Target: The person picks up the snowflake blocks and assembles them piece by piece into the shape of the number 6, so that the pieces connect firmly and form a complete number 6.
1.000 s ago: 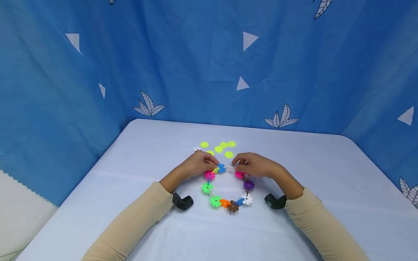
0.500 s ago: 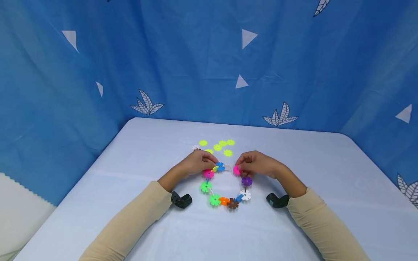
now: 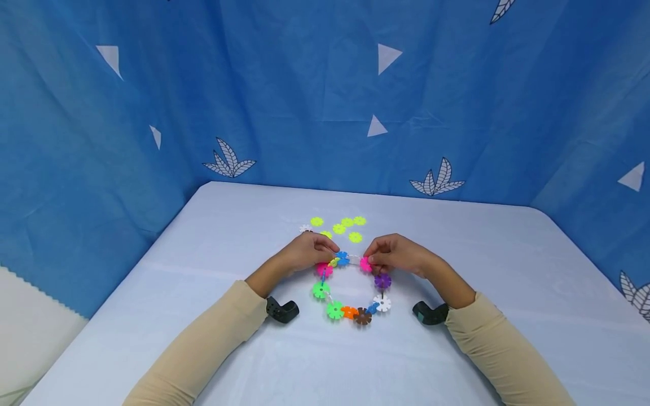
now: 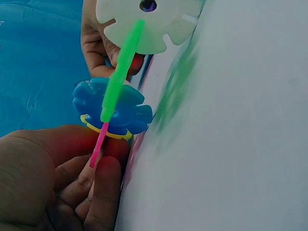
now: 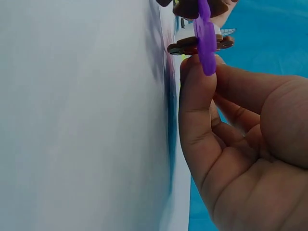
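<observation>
Pink disc (image 3: 365,264) has shifted a bit left since a second ago, closer to the clear piece (image 3: 354,259). Right hand (image 3: 398,255) has thumb and fingers pinched on it; left hand (image 3: 306,250) is pinching by the little yellow disc (image 3: 333,263). The whole disc ring (image 3: 349,313) sits lower middle of the frame.

Tabletop (image 3: 365,372): white, far corners rounded.
Blue backdrop (image 3: 304,84): hangs behind the far edge, wrapping both sides.
White triangles (image 3: 388,57): scattered over it.
Leaf prints (image 3: 228,153): one near the far-left corner, another along the far edge.
Pale scalloped area (image 3: 30,327): beside the left edge.
</observation>
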Demonstrator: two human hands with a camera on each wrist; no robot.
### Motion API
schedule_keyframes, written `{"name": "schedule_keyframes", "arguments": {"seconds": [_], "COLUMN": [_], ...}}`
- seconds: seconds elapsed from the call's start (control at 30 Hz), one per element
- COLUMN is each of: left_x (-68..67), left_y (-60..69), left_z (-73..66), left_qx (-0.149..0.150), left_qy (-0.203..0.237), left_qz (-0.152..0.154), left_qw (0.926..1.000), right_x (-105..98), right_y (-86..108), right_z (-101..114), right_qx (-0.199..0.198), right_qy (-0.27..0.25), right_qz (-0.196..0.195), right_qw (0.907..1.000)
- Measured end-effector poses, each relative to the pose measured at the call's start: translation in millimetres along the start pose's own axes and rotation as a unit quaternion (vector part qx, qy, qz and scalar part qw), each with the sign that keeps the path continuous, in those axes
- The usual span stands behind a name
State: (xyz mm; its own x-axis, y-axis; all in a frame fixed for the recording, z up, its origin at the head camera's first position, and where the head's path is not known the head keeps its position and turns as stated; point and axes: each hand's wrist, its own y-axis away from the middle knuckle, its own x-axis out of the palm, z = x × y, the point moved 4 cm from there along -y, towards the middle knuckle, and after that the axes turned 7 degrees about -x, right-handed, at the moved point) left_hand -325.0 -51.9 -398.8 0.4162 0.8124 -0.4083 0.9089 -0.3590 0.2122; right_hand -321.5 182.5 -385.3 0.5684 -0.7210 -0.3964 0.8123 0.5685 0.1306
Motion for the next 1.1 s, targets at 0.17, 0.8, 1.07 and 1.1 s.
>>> {"name": "schedule_keyframes", "arguments": {"seconds": [0.17,0.8,1.07,1.1], "left_x": [-0.5,2.0,2.9,2.9], "left_y": [-0.3,0.8,1.6,1.9], "left_z": [-1.4,-3.7,-2.9,-2.3], "left_qx": [-0.002,0.02,0.017,0.018], "left_qy": [-0.002,-0.017,-0.015,-0.016], "left_qz": [0.001,-0.004,0.001,0.006], "left_qw": [1.0,0.9996,0.9997,0.9997], "right_x": [-1,7,10,10], "right_y": [-0.2,-2.0,-1.3,-0.8], "right_z": [0,5,7,6], "right_qx": [0.001,-0.016,-0.018,-0.019], "right_qy": [0.003,0.01,0.023,0.023], "right_qz": [-0.007,-0.028,-0.031,-0.031], "right_qw": [1.0,0.9994,0.9991,0.9991]}}
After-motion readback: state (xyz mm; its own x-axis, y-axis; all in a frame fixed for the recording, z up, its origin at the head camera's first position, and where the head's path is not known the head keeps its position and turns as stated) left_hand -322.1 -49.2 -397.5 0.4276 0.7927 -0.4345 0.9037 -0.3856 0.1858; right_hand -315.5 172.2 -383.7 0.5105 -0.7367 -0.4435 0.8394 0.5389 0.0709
